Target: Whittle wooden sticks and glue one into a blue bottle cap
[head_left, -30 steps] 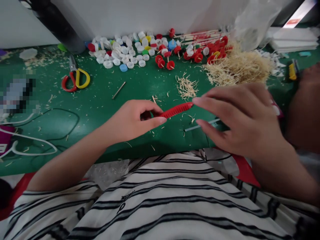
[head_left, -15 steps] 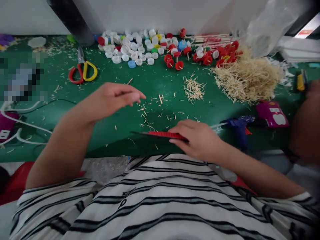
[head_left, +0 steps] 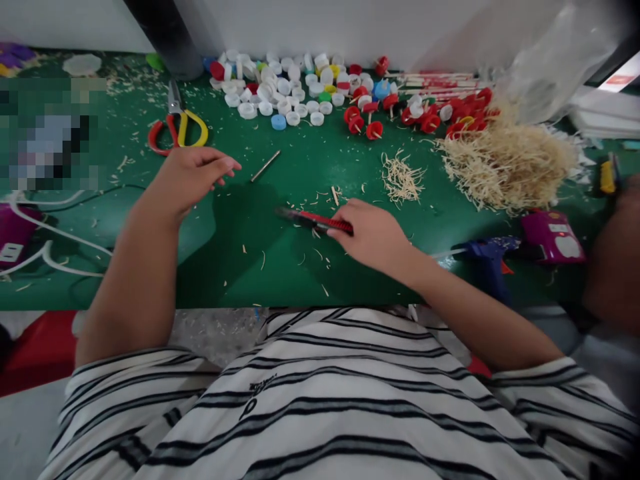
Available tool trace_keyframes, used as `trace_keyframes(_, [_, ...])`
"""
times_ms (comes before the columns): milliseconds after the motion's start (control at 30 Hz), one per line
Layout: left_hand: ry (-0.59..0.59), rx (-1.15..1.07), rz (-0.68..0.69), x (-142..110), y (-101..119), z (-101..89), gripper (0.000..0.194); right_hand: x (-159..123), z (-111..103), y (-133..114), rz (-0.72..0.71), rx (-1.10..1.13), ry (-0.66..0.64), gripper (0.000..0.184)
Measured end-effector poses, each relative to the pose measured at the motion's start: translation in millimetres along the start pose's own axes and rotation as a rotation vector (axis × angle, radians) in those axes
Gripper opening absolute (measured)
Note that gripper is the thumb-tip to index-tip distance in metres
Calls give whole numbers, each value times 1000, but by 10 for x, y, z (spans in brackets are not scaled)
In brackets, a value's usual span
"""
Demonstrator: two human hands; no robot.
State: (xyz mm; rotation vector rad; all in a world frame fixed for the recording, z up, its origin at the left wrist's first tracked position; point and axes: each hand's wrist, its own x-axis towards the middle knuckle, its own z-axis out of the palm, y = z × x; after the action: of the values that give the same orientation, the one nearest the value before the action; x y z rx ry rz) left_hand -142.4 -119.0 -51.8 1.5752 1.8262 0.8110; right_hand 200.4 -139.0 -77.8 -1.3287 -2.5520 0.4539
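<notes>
My right hand [head_left: 374,232] is closed around a red and black utility knife [head_left: 320,221], its blade end pointing left just above the green table [head_left: 240,267]. My left hand [head_left: 196,175] hovers at the left with fingers loosely apart, and nothing shows in it. Just right of its fingertips lies a thin metal rod [head_left: 265,166]. Behind that hand are scissors [head_left: 176,120] with one red and one yellow handle. Wood shavings [head_left: 335,195] are scattered around the knife, and a small heap of pale slivers [head_left: 401,177] sits beyond my right hand.
Bottle caps [head_left: 280,90] crowd the back, with red caps on sticks [head_left: 374,129] beside them. A large pile of shavings [head_left: 510,157], a blue glue gun [head_left: 487,257] and a purple box [head_left: 553,237] stand right. Another person's arm [head_left: 613,257] is at the right edge. White cables [head_left: 60,247] run left.
My right hand has moved forward over the table with the utility knife. My left hand has drawn back leftward, uncovering more of the metal rod. The view has shifted slightly.
</notes>
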Motion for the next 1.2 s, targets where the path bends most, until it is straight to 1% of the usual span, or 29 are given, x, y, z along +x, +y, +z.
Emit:
trace_keyframes(67, [15, 4, 6, -17, 6, 11, 24, 121, -27, 133, 68, -22, 48, 15])
trace_keyframes(133, [0, -6, 30, -25, -22, 46, 25, 168, -59, 227, 111, -16, 89, 14])
trace_keyframes(167, [-31, -8, 48, -29, -39, 77, 27, 171, -80, 253, 127, 5, 110, 13])
trace_keyframes(200, [-29, -5, 64, -35, -54, 118, 30, 166, -105, 263, 141, 41, 133, 12])
trace_keyframes(233, [20, 1, 72, -45, -60, 167, 31, 159, -133, 256, 151, 91, 162, 12])
trace_keyframes(300, [32, 13, 112, -83, -37, 285, 32, 153, -183, 187, 161, 239, 223, 16])
trace_keyframes(367, [-31, -20, 234, -147, 27, 408, 34, 170, -204, 46, 159, 433, 238, 23])
trace_keyframes(400, [-99, -41, 272, -186, 65, 465, 35, 188, -196, -45, 152, 530, 217, 28])
trace_keyframes(467, [-253, -154, 318, -268, 124, 562, 39, 234, -141, -240, 113, 672, 173, 33])
trace_keyframes(500, [-290, -237, 329, -307, 137, 599, 43, 261, -99, -332, 71, 708, 164, 33])
trace_keyframes(533, [-302, -308, 318, -341, 135, 628, 44, 287, -54, -413, 48, 727, 164, 33])
trace_keyframes(633, [-261, -536, 220, -409, 70, 676, 38, 345, 51, -568, -7, 749, 160, 32])
trace_keyframes(700, [-232, -695, 160, -421, 24, 685, 33, 347, 58, -589, -38, 748, 121, 35])
trace_keyframes(767, [-202, -803, 114, -409, 13, 681, 26, 304, 2, -526, -46, 746, 88, 46])
trace_keyframes(833, [-172, -876, 74, -376, 35, 667, 21, 202, -99, -352, -29, 714, 82, 61])
trace_keyframes(867, [-155, -921, 54, -354, 49, 657, 19, 122, -156, -220, -15, 663, 64, 64])
trace_keyframes(900, [-134, -969, 30, -329, 60, 646, 17, 18, -211, -64, 1, 577, 56, 62])
trace_keyframes(967, [-94, -1044, -13, -277, 58, 623, 16, -262, -293, 275, 80, 354, 109, 56])
trace_keyframes(1033, [-62, -1063, -32, -225, 25, 605, 16, -614, -328, 564, 214, 198, 166, 47])
trace_keyframes(1067, [-47, -1060, -35, -201, 3, 600, 16, -799, -329, 664, 311, 174, 202, 43])
trace_keyframes(1133, [-30, -1044, -66, -164, -29, 592, 15, -1144, -315, 766, 495, 228, 332, 38])
trace_keyframes(1167, [-17, -1038, -86, -153, -33, 587, 15, -1288, -305, 775, 563, 262, 357, 37])
trace_keyframes(1200, [-1, -1031, -107, -148, -26, 581, 14, -1406, -295, 766, 584, 280, 357, 35])
